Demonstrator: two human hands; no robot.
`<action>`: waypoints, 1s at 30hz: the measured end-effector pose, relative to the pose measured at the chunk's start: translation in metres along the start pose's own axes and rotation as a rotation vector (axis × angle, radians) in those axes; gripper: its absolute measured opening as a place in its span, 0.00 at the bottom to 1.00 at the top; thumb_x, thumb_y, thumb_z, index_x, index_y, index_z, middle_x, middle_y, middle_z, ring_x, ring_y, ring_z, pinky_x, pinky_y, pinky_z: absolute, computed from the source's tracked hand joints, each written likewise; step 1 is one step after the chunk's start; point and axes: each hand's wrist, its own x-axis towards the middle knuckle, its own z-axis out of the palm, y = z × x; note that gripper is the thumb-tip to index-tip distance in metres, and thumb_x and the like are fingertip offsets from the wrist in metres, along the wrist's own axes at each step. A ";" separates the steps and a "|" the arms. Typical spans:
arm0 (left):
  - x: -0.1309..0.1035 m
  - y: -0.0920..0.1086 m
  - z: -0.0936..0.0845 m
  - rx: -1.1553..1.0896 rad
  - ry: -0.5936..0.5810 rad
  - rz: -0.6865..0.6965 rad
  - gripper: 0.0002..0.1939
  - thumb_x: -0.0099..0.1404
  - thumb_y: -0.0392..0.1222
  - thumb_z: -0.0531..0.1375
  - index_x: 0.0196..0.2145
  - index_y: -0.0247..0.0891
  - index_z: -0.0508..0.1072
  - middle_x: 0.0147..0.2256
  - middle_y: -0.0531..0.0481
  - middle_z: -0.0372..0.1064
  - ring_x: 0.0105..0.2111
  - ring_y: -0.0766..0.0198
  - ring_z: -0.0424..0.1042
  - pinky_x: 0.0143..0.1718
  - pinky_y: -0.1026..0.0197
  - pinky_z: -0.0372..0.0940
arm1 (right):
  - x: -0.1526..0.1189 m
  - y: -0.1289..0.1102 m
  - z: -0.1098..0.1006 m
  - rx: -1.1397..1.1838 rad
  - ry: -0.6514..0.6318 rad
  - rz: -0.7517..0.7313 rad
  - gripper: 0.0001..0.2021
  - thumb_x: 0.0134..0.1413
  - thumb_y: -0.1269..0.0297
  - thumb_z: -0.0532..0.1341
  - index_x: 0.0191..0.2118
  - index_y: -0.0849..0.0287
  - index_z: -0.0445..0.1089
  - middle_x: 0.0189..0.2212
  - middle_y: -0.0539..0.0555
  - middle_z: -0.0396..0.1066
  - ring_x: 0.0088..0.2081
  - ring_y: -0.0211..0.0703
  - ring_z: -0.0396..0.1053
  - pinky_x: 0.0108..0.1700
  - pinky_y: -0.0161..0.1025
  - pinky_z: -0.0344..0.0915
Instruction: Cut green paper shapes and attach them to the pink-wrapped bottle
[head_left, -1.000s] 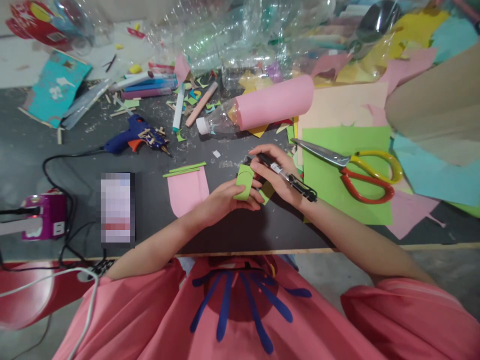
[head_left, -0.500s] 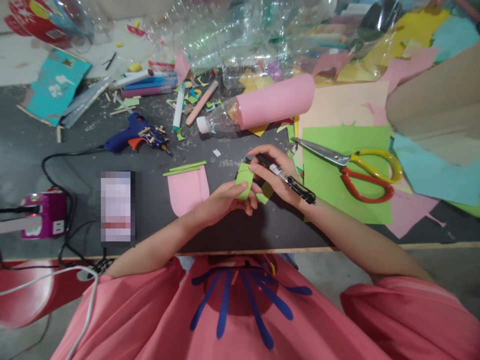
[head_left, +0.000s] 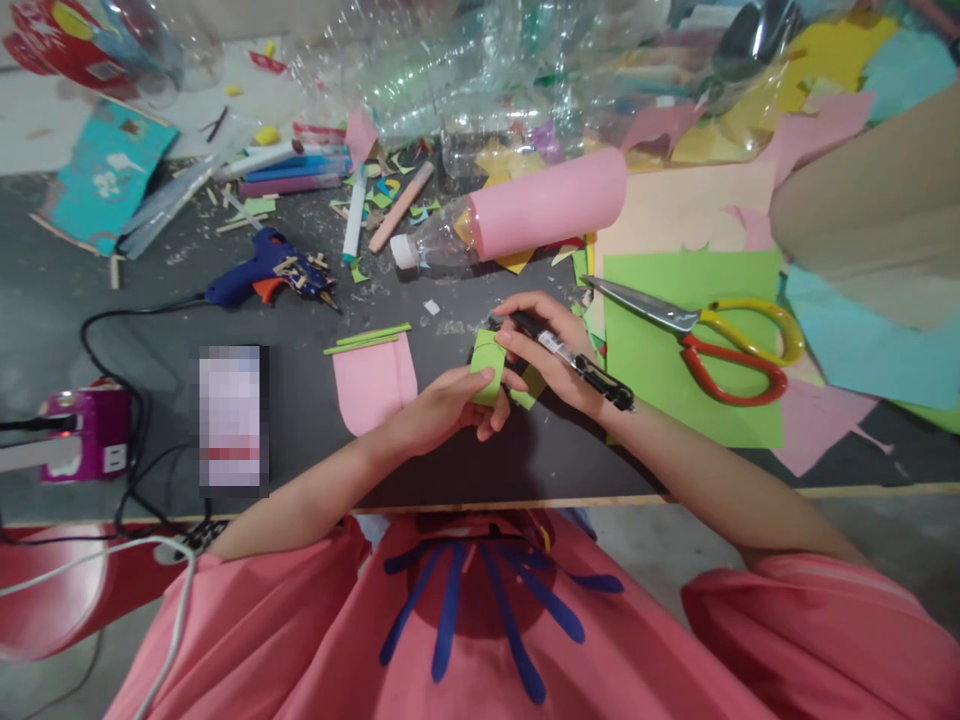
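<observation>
Between the thumb and fingers of my left hand (head_left: 457, 400) is a small green paper piece (head_left: 489, 362) with a curved pen line across its upper part. My right hand (head_left: 551, 345) grips a black pen (head_left: 577, 362), its tip end close to the paper's upper edge. Beneath my hands lies another green scrap (head_left: 531, 386), partly covered. Left of my hands, a pink paper pocket shape (head_left: 371, 385) lies flat, with thin green strips (head_left: 369, 340) along its top. Beyond my hands rests a plastic bottle wrapped in pink paper (head_left: 551, 203) with a white cap.
Scissors (head_left: 686, 325) lie on a green sheet (head_left: 697, 425) to the right. A blue glue gun (head_left: 262, 268), a phone (head_left: 231, 415) and a purple power block (head_left: 86, 435) with cables are at left. Markers (head_left: 296, 172), paper scraps and clear bottles (head_left: 420, 60) crowd the back.
Both hands stay nearly in place, still holding the paper and pen. The pen tip end has shifted very slightly at the paper's top edge. The view has moved a little.
</observation>
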 end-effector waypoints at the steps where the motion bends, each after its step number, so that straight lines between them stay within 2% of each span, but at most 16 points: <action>1: 0.000 0.000 0.000 0.001 -0.002 0.002 0.20 0.60 0.53 0.60 0.37 0.31 0.72 0.19 0.55 0.65 0.19 0.70 0.61 0.20 0.66 0.55 | 0.000 0.000 0.000 0.005 -0.005 0.003 0.09 0.55 0.59 0.62 0.40 0.52 0.64 0.25 0.42 0.62 0.15 0.29 0.59 0.19 0.34 0.61; 4: 0.000 -0.001 -0.001 -0.003 -0.002 0.002 0.20 0.60 0.54 0.60 0.37 0.31 0.72 0.19 0.55 0.65 0.18 0.71 0.62 0.21 0.67 0.57 | 0.001 0.000 -0.001 -0.015 0.005 0.014 0.09 0.55 0.58 0.62 0.40 0.52 0.65 0.24 0.43 0.62 0.16 0.31 0.59 0.20 0.35 0.62; 6: 0.000 -0.001 -0.003 -0.011 -0.002 -0.024 0.21 0.59 0.55 0.60 0.37 0.32 0.72 0.21 0.53 0.69 0.19 0.70 0.66 0.23 0.66 0.60 | 0.002 0.000 -0.003 -0.067 0.037 -0.015 0.09 0.54 0.59 0.62 0.39 0.53 0.66 0.24 0.44 0.63 0.20 0.33 0.61 0.24 0.35 0.63; 9: 0.000 0.000 -0.005 -0.016 0.012 -0.083 0.24 0.57 0.58 0.61 0.40 0.33 0.70 0.32 0.45 0.76 0.28 0.63 0.75 0.26 0.64 0.66 | 0.004 0.001 -0.006 -0.122 0.052 -0.073 0.08 0.53 0.61 0.63 0.38 0.55 0.67 0.25 0.45 0.65 0.25 0.34 0.64 0.31 0.36 0.64; 11: 0.000 0.001 -0.006 0.014 0.034 -0.095 0.25 0.57 0.57 0.61 0.42 0.34 0.69 0.39 0.41 0.76 0.33 0.59 0.77 0.26 0.64 0.68 | 0.004 0.002 -0.008 -0.135 0.032 -0.077 0.08 0.53 0.62 0.63 0.38 0.55 0.68 0.26 0.46 0.66 0.26 0.34 0.64 0.32 0.36 0.64; 12: -0.001 0.002 -0.006 0.048 0.045 -0.091 0.25 0.57 0.57 0.61 0.43 0.34 0.68 0.40 0.40 0.76 0.33 0.59 0.77 0.25 0.64 0.68 | 0.004 0.002 -0.008 -0.138 0.021 -0.075 0.08 0.53 0.62 0.63 0.38 0.55 0.68 0.26 0.46 0.66 0.26 0.35 0.64 0.32 0.36 0.64; 14: -0.003 0.003 -0.006 0.163 0.075 -0.053 0.23 0.59 0.57 0.60 0.41 0.34 0.68 0.37 0.43 0.76 0.25 0.64 0.75 0.20 0.66 0.65 | 0.004 0.002 -0.009 -0.148 0.009 -0.078 0.08 0.54 0.61 0.63 0.39 0.54 0.67 0.26 0.46 0.66 0.26 0.35 0.64 0.32 0.37 0.65; 17: -0.006 0.003 -0.006 0.363 0.117 0.059 0.21 0.62 0.57 0.56 0.34 0.34 0.68 0.25 0.51 0.73 0.12 0.74 0.63 0.13 0.69 0.54 | 0.005 -0.001 -0.011 -0.211 -0.009 -0.120 0.07 0.54 0.61 0.62 0.39 0.54 0.67 0.25 0.45 0.66 0.26 0.35 0.65 0.32 0.37 0.65; 20: -0.007 0.003 -0.006 0.439 0.181 0.140 0.19 0.64 0.54 0.54 0.30 0.34 0.69 0.18 0.56 0.65 0.11 0.76 0.56 0.12 0.70 0.47 | 0.009 -0.008 -0.021 -0.416 -0.056 -0.223 0.07 0.55 0.62 0.61 0.41 0.54 0.67 0.27 0.47 0.69 0.28 0.37 0.67 0.35 0.38 0.66; 23: -0.007 0.006 -0.006 0.414 0.287 0.168 0.16 0.64 0.49 0.53 0.28 0.34 0.69 0.14 0.59 0.59 0.10 0.76 0.50 0.12 0.69 0.44 | 0.013 -0.013 -0.036 -0.792 -0.151 -0.373 0.08 0.57 0.65 0.58 0.43 0.54 0.69 0.34 0.52 0.74 0.36 0.44 0.71 0.41 0.43 0.66; 26: -0.006 0.008 -0.007 0.373 0.331 0.191 0.14 0.62 0.48 0.53 0.27 0.35 0.68 0.13 0.59 0.58 0.10 0.76 0.48 0.12 0.69 0.41 | 0.013 -0.014 -0.044 -1.184 -0.285 -0.410 0.15 0.58 0.73 0.52 0.47 0.57 0.70 0.40 0.58 0.74 0.45 0.51 0.70 0.46 0.48 0.65; 28: -0.005 0.009 -0.007 0.361 0.343 0.200 0.14 0.60 0.49 0.53 0.26 0.35 0.68 0.13 0.59 0.58 0.10 0.76 0.49 0.11 0.69 0.41 | 0.008 -0.014 -0.045 -1.326 -0.369 -0.419 0.19 0.56 0.78 0.50 0.49 0.61 0.70 0.43 0.61 0.74 0.49 0.53 0.69 0.50 0.50 0.65; 30: -0.005 0.009 -0.007 0.353 0.334 0.198 0.14 0.59 0.49 0.54 0.26 0.35 0.68 0.13 0.59 0.58 0.10 0.76 0.49 0.11 0.69 0.42 | 0.000 -0.016 -0.047 -1.391 -0.398 -0.434 0.21 0.55 0.81 0.49 0.51 0.62 0.69 0.51 0.64 0.71 0.55 0.54 0.66 0.54 0.51 0.64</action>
